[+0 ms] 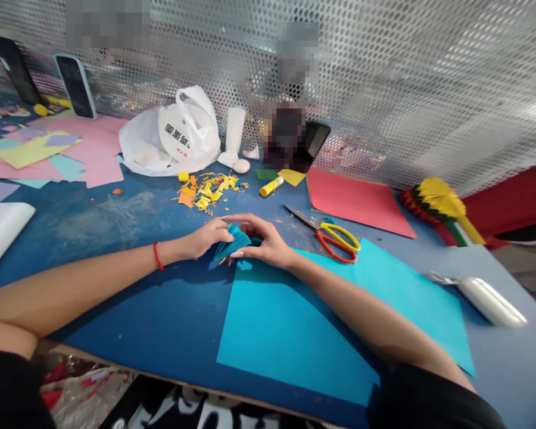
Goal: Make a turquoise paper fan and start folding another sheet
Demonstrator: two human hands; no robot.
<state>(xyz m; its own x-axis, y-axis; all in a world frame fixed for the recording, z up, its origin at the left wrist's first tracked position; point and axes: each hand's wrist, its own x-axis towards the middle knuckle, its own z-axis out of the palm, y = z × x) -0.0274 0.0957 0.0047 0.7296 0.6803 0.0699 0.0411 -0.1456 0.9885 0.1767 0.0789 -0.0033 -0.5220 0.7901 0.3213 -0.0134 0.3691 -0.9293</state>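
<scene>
Teal accordion-folded paper (230, 245) sits gathered between the left hand (205, 237) and right hand (265, 241), their fingers pinching it from either side, at the edge of a turquoise card sheet (295, 322). Farther along the blue table (93, 232), a white plastic bag (174, 134) slumps, its contents hidden, near yellow paper scraps (208, 192).

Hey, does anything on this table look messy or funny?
Yes! A messy pile of yellow and orange paper scraps is scattered on the blue tabletop. It looks spilled because the bits are small and loose, unlike the flat red paper sheet nearby. A glue stick is also lying on its side beside them.
</scene>
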